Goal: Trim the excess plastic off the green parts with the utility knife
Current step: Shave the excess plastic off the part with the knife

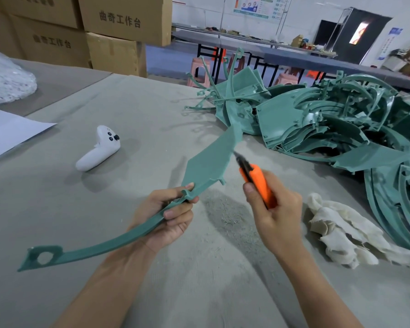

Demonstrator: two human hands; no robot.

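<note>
Right hand (275, 209) — utility knife (255, 177) handle half-hidden

Utility knife (256, 179) handle half hidden in right hand (276, 210); pile of green parts (341, 119) cropped at right edge

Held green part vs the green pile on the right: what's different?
The held green part is one piece, gripped by the left hand and raised above the table; the green pile is many pieces lying tangled on it. The utility knife in the right hand points at the held green part's edge; no hand touches the green pile. Shared: same green plastic, with curved ribs and flat panels.
</note>
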